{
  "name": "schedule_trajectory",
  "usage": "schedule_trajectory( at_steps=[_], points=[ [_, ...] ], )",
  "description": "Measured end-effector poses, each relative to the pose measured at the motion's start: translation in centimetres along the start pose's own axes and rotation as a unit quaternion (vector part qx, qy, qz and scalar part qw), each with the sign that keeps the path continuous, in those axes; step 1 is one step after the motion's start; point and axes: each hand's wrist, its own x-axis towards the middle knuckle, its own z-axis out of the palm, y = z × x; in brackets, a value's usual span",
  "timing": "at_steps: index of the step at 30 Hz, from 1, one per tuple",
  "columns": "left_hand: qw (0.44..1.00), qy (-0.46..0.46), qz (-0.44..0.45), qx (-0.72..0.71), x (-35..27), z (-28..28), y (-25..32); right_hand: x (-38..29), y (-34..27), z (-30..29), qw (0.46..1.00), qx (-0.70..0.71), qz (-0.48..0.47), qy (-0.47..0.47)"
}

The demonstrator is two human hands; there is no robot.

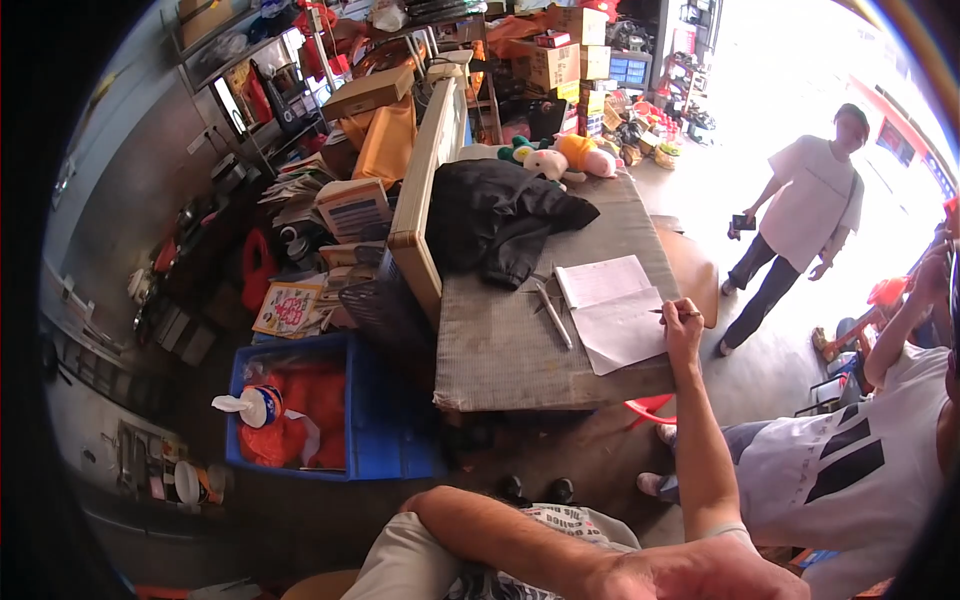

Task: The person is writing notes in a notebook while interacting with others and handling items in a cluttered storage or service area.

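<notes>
My right hand (681,319) grips a slim dark pen (657,311) over the right edge of an open paper pad (619,330). Faint marks show on the pad's upper page; the lower page looks mostly blank. The pad lies near the corner of a table with a grey woven cover (495,352). Left of the pad rests a white pen (553,316). My left forearm crosses in front of my body at the bottom. My left hand (705,570) is by my right upper arm, its fingers cut off by the frame's lower edge.
A black jacket (502,210) and several plush toys (559,159) lie farther back on the table. A blue crate (289,474) holding red bags stands at left. One person (814,195) stands beyond the table; another (847,457) is close at right. A red stool (649,409) shows below.
</notes>
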Motion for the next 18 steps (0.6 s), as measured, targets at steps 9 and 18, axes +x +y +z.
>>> schedule_trajectory(
  at_steps=[9,18],
  points=[
    [0.999,0.026,-0.026,-0.035,-1.0,0.2,-0.4,-0.2,-0.6,-0.1,1.0,-0.016,0.026,-0.006],
    [0.986,0.012,-0.16,0.046,-1.3,0.0,-1.8,0.0,-0.4,-0.3,1.0,-0.008,0.01,-0.014]
  ],
)
